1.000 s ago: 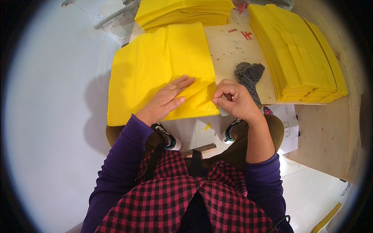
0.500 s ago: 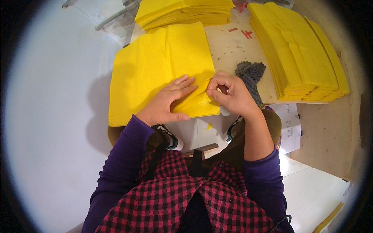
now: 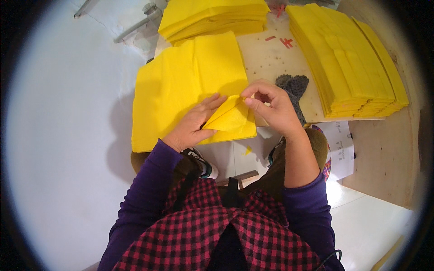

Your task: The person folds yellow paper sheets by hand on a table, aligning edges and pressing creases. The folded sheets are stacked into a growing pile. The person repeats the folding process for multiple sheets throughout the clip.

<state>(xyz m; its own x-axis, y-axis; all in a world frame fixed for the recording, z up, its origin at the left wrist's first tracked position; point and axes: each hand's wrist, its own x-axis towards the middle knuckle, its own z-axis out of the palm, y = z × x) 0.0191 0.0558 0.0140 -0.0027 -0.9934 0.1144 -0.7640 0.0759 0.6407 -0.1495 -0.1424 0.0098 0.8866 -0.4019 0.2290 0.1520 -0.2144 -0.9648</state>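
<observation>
A wide yellow fabric sheet [image 3: 174,86] lies on a thin pile of like sheets at the near edge of a wooden board. My left hand [image 3: 195,121] rests on it with the fingers stretched out and the thumb apart. My right hand [image 3: 270,106] pinches a corner of the top sheet between thumb and forefinger. That corner is raised and folded back toward my left hand, baring the yellow layer beneath. How many layers the pinch holds, I cannot tell.
Behind the sheets stands a thick yellow stack [image 3: 212,20]; a taller one [image 3: 343,58] is at the right. A crumpled dark grey cloth [image 3: 294,90] lies on the wooden board [image 3: 266,58], near red marks. White paper [image 3: 341,151] hangs below, by a wooden panel [image 3: 379,158].
My right hand has lifted the sheet's near right corner and turned it up, where before it pinched the sheet down flat. My left hand stays spread on the sheet.
</observation>
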